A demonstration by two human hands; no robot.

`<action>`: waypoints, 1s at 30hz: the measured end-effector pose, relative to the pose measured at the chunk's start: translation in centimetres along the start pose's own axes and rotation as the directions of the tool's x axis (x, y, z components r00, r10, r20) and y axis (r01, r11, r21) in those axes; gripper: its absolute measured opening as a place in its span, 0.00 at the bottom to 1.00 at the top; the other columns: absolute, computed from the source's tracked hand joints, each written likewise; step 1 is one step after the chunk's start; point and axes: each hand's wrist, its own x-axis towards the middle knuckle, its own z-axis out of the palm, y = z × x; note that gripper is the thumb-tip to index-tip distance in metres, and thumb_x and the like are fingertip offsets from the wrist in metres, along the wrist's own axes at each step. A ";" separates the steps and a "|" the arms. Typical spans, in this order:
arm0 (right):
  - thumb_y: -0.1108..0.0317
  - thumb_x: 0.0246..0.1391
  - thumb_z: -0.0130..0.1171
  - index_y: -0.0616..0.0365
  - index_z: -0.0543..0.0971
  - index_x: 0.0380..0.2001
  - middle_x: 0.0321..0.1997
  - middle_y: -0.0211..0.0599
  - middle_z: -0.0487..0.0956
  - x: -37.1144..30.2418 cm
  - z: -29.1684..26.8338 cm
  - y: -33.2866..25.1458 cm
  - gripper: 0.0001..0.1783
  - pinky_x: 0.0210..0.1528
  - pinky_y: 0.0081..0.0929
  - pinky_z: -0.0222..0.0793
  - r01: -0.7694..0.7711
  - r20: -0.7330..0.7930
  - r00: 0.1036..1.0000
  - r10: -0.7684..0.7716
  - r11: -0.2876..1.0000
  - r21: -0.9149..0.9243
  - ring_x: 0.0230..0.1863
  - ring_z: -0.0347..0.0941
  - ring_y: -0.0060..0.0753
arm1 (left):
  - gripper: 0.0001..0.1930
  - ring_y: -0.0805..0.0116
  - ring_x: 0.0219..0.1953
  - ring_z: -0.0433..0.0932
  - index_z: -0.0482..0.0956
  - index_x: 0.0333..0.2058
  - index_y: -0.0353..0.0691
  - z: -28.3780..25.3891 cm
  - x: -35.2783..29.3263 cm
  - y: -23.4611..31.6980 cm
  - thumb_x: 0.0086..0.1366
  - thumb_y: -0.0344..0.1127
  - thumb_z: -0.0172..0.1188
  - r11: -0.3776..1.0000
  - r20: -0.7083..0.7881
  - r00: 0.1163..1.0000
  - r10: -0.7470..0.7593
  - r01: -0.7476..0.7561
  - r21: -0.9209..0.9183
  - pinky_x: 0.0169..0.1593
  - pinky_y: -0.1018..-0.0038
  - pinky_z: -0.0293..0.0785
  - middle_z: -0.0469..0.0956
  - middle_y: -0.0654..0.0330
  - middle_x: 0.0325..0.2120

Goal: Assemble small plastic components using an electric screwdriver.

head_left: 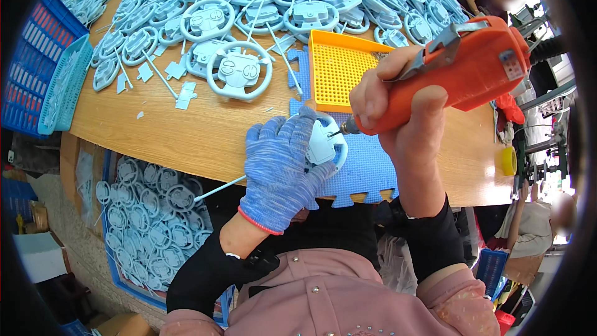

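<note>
My left hand (277, 165), in a blue knitted glove with a red cuff, presses a light blue plastic toy steering wheel (322, 143) onto a blue foam mat (367, 165). A thin rod of the same blue sticks out to the left from under that hand. Bare, my right hand (404, 109) is wrapped round an orange-red electric screwdriver (466, 65). Its bit points left and meets the face of the wheel. Just beyond the wheel stands a yellow perforated tray (341, 96), with small metal screws at its right end.
Many light blue steering wheels (239, 71) are heaped across the far side of the wooden table (186, 130). Below its near edge, a blue crate (155, 224) holds more wheels. Blue and teal baskets (65, 87) stand at the left. Other people sit at the far right.
</note>
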 end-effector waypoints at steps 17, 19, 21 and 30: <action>0.34 0.52 0.54 0.55 0.67 0.34 0.17 0.28 0.67 1.6 0.7 1.8 0.32 0.18 0.23 0.61 -0.073 -0.035 0.996 0.079 0.986 0.147 0.16 0.63 0.23 | 0.36 0.50 0.42 0.72 0.71 0.49 0.37 -1.1 1.8 0.1 0.41 0.45 0.72 0.998 0.092 0.993 -0.067 0.069 -0.016 0.47 0.60 0.68 0.75 0.50 0.35; 0.41 0.56 0.55 0.57 0.68 0.36 0.18 0.30 0.69 1.1 -2.3 2.0 0.27 0.20 0.22 0.61 -0.058 0.064 0.997 0.031 0.883 0.466 0.18 0.64 0.24 | 0.37 0.51 0.43 0.72 0.70 0.50 0.37 -4.4 0.0 0.2 0.39 0.44 0.73 0.991 0.183 0.976 -0.122 0.131 -0.040 0.49 0.60 0.68 0.75 0.52 0.35; 0.36 0.55 0.52 0.54 0.68 0.37 0.18 0.29 0.68 1.5 -5.8 0.9 0.29 0.19 0.23 0.59 0.126 0.001 0.992 -0.129 0.971 0.202 0.17 0.63 0.24 | 0.37 0.51 0.50 0.71 0.70 0.53 0.39 -12.1 -1.9 -1.2 0.43 0.47 0.70 0.981 0.368 0.909 -0.196 0.178 0.082 0.54 0.53 0.63 0.75 0.54 0.45; 0.51 0.59 0.56 0.57 0.71 0.36 0.22 0.34 0.73 8.8 -6.1 6.4 0.19 0.21 0.26 0.64 0.169 -0.283 0.950 -0.134 0.981 0.100 0.22 0.69 0.30 | 0.29 0.50 0.59 0.65 0.75 0.50 0.45 -8.4 9.3 -10.9 0.44 0.28 0.62 0.680 0.400 0.844 0.357 -0.528 0.509 0.61 0.54 0.60 0.71 0.55 0.53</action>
